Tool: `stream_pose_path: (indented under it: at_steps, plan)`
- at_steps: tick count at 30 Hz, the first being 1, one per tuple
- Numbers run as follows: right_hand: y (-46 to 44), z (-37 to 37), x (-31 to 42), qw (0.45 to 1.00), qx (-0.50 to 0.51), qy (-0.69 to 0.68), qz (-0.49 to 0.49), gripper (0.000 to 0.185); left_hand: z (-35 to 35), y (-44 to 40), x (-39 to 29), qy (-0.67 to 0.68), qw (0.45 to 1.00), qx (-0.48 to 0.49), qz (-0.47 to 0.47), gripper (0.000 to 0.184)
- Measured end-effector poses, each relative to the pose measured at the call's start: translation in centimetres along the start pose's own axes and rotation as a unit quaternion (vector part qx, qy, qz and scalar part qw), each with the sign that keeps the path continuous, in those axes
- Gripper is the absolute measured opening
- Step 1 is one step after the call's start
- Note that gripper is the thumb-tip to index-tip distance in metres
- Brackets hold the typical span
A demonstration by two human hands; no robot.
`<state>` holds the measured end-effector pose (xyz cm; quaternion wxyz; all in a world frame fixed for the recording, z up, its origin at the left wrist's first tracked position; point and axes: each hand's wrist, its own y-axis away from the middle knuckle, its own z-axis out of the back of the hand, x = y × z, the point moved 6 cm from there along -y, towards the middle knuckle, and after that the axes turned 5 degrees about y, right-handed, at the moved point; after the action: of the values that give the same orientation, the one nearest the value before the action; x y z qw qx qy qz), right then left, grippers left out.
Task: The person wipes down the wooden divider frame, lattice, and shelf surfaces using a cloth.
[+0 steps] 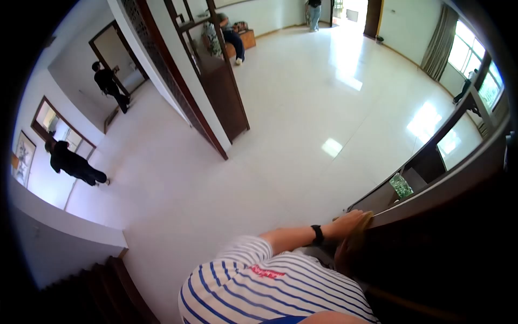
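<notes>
My left hand (348, 222), with a black band (318, 235) on its wrist, reaches to the right from a blue-and-white striped sleeve. It holds what looks like a yellowish-brown cloth (358, 233) against the edge of dark wooden furniture (410, 216). The fingertips are partly hidden. Behind that edge, a green-and-white patterned item (401, 185) shows in the furniture. A patch of bare skin shows at the bottom edge, but my right hand is out of view.
Dark lattice partitions (224, 97) rise from the glossy pale floor (291, 124). Two people in black (75, 162) (109, 86) stand at the left. One person sits on a wooden bench (248, 39); another stands near the bright doorway (353, 13). Dark ridged wood (102, 289) is at lower left.
</notes>
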<state>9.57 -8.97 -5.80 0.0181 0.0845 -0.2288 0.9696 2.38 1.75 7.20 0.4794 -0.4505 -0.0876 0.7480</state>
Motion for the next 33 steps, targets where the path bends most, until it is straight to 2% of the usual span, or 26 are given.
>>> stream_pose_path:
  at_steps: [1,3,4,5,7,8,9,10,11,13,14,15,17,18,19,20,21,23,24,25,26,27,29,31,32,33]
  plan:
    - [-0.1,0.4,0.1,0.999,0.021,0.007,0.03,0.036,0.0,0.0,-0.7,-0.003,1.0,0.009,-0.008,0.028]
    - [-0.1,1.0,0.5,0.992,0.09,0.037,0.086,0.035,-0.6,2.4,0.0,0.065,0.969,0.035,0.237,0.047]
    - [-0.4,1.8,1.2,0.983,0.137,0.04,0.117,0.037,-1.5,4.3,0.4,0.052,0.962,0.052,0.264,0.046]
    - [-0.5,2.1,0.7,0.984,0.135,0.046,0.104,0.037,-2.2,6.1,1.2,0.038,0.955,0.066,0.288,0.045]
    - [0.0,2.9,1.3,0.962,0.118,-0.174,0.173,0.031,-2.1,8.6,1.8,0.122,0.901,0.084,0.407,0.038]
    - [0.2,2.5,0.3,0.965,0.118,-0.172,0.16,0.031,-2.8,10.7,3.3,0.056,0.889,0.088,0.445,0.03]
    - [1.5,2.3,0.0,0.959,0.1,-0.14,0.227,0.028,-4.2,13.5,4.7,-0.01,0.87,0.093,0.485,0.025]
    - [2.9,2.6,0.1,0.946,0.082,-0.108,0.294,0.025,-4.0,14.0,3.7,0.001,0.889,0.017,0.458,0.021]
    - [3.8,2.6,-0.3,0.949,0.088,-0.109,0.281,0.025,-4.2,14.4,2.6,-0.013,0.896,-0.006,0.443,0.021]
    - [3.7,3.2,-2.5,0.931,0.154,-0.28,0.176,0.019,-2.1,11.8,-2.9,-0.033,0.904,-0.057,0.423,0.021]
    - [3.8,4.1,-2.8,0.922,0.157,-0.289,0.205,0.022,-2.2,11.8,-3.9,-0.081,0.882,-0.006,0.463,0.021]
    - [3.6,5.3,-2.9,0.924,0.158,-0.285,0.199,0.022,-2.4,11.6,-4.5,-0.084,0.878,-0.034,0.471,0.019]
    - [2.9,10.6,-3.5,0.929,0.033,-0.336,0.152,0.022,-3.2,12.2,-3.7,-0.125,0.871,-0.043,0.474,0.022]
    - [2.4,12.3,-4.1,0.932,0.035,-0.332,0.141,0.022,-2.6,11.0,-4.7,-0.146,0.871,-0.061,0.466,0.021]
    - [1.7,13.5,-4.8,0.904,0.092,-0.407,0.09,0.02,-1.6,9.5,-5.8,-0.166,0.87,-0.077,0.457,0.021]
    - [0.9,14.5,-5.4,0.866,0.146,-0.478,0.036,0.018,-0.5,8.2,-6.5,-0.211,0.892,-0.113,0.383,0.025]
    - [0.5,16.8,-6.4,0.891,0.112,-0.439,0.043,0.018,0.0,7.3,-7.6,-0.25,0.906,-0.147,0.309,0.032]
    - [-1.3,22.8,-7.3,0.923,0.021,-0.376,0.077,0.014,2.2,3.6,-11.5,-0.193,0.921,-0.175,0.288,0.06]
    - [-1.8,26.2,-7.2,0.93,-0.04,-0.35,0.107,0.011,3.1,2.0,-13.7,-0.156,0.929,-0.17,0.289,0.067]
    - [-1.5,28.0,-7.0,0.933,-0.035,-0.346,0.096,0.011,3.6,0.8,-15.0,-0.12,0.935,-0.171,0.285,0.075]
    - [-1.6,29.6,-7.4,0.929,-0.068,-0.359,0.063,0.011,3.1,0.4,-15.3,-0.114,0.937,-0.166,0.284,0.075]
    - [-1.7,30.4,-8.0,0.922,-0.104,-0.37,0.033,0.012,3.0,-0.2,-15.8,-0.006,0.952,-0.22,0.213,0.07]
    - [-0.8,30.2,-8.6,0.925,-0.142,-0.347,0.054,0.021,2.4,-0.8,-16.4,0.105,0.948,-0.267,0.139,0.066]
    - [0.0,30.1,-9.0,0.944,-0.186,-0.271,0.026,0.026,0.1,-1.5,-16.0,0.144,0.956,-0.181,0.178,0.048]
    - [0.0,30.0,-9.1,0.945,-0.186,-0.269,0.023,0.026,-0.5,-2.1,-16.6,0.091,0.977,-0.137,0.138,0.032]
    - [-0.2,30.0,-9.1,0.941,-0.207,-0.269,0.018,0.026,-0.8,-2.3,-16.7,0.093,0.977,-0.135,0.136,0.032]
